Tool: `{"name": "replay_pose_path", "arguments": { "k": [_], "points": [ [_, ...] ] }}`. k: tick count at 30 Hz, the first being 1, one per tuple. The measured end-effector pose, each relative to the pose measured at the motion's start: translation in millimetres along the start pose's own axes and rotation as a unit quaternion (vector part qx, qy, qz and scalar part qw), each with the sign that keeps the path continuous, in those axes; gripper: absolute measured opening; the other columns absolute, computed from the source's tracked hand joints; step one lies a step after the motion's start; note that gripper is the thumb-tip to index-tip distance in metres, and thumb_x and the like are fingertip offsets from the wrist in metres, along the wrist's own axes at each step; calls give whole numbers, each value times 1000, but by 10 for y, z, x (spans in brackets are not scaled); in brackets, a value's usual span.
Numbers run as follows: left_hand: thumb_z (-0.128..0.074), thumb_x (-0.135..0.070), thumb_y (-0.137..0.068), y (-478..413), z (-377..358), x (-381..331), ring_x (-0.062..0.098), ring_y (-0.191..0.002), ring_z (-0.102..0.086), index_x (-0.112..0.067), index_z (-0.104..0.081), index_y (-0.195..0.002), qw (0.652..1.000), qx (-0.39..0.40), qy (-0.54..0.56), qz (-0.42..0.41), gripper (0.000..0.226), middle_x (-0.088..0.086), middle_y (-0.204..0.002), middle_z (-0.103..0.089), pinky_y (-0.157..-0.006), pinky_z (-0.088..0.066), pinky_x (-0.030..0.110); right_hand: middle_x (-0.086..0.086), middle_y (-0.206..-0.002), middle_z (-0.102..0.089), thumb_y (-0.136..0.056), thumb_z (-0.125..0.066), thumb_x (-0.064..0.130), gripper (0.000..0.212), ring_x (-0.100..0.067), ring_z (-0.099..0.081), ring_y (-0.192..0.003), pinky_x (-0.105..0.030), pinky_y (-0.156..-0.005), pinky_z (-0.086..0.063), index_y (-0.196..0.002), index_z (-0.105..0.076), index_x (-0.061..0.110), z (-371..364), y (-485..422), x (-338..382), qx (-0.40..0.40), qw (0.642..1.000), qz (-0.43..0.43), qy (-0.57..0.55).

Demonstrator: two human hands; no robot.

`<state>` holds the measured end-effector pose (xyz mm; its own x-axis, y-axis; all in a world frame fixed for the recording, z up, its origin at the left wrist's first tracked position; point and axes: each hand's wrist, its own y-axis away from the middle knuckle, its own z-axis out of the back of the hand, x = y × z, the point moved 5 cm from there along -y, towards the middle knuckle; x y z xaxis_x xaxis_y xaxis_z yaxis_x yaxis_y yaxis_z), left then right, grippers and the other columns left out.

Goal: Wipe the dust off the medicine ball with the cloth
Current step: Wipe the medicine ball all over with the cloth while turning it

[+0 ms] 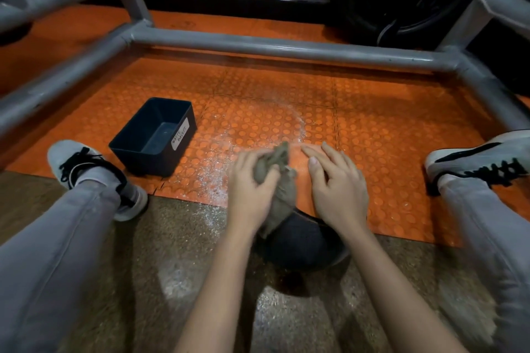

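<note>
**Orange mat, dusty ball, cloth in hand**

Orange studded rubber matting (372,129) fills the far half of the head view, with a grey metal tube frame (258,46) crossing its far side. White dust (218,163) is scattered on the mat, just right of a dark rectangular plastic bin (155,135) labelled as a waste basket. Near and central, between the seated person's spread legs, sits the dark round medicine ball (307,241), largely hidden by the forearms. The left hand (252,180) grips a bunched khaki cloth (275,169), whose tail drapes onto the ball. The right hand (335,183) is spread with straight fingers and holds nothing, just right of the cloth. The ball is probably heavy and firm, so a flat palm on its right flank should steady it. The soft cloth should mould to the curve.
</note>
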<state>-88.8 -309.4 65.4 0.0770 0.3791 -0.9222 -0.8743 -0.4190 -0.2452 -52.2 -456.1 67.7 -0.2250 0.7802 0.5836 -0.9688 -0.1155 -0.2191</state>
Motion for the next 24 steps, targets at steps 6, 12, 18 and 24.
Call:
{"name": "replay_pose_path", "arguments": {
  "k": [6,12,18,24],
  "points": [
    [-65,-24,-83,-62,-18,0,14,-104,-52,-34,-62,-95,999,37,17,-24,17,-18,-99,-55,-86,-46,27,11,-142,-48,-92,-26,51,47,-19,-37,-134,-47,-109,-29,-126,-58,40,22,-43,-135,-22,998,27,-49],
    [-57,-9,-91,-198,97,469,3,-87,-58,-21,-66,-96,975,9,128,179,16,-13,-94,-62,-65,-44,6,12,-136,-52,-91,-30,52,41,-17,-39,-131,-43,-108,-29,-118,-61,45,72,194,-196,-83,991,42,-92],
    [-61,-33,-73,55,-205,-237,5,-99,-49,-47,-64,-79,992,68,-4,-106,15,-28,-89,-58,-89,-36,15,8,-137,-53,-92,-33,44,42,-21,-42,-130,-47,-106,-34,-122,-62,38,74,-86,-282,-36,995,32,-90],
    [-67,-23,-82,-168,-99,-17,13,-103,-56,-32,-66,-95,997,37,49,36,16,-12,-101,-62,-88,-48,29,11,-140,-50,-91,-32,48,44,-17,-39,-131,-43,-108,-31,-124,-60,39,40,-29,-202,-39,996,33,-72]
  ]
}}
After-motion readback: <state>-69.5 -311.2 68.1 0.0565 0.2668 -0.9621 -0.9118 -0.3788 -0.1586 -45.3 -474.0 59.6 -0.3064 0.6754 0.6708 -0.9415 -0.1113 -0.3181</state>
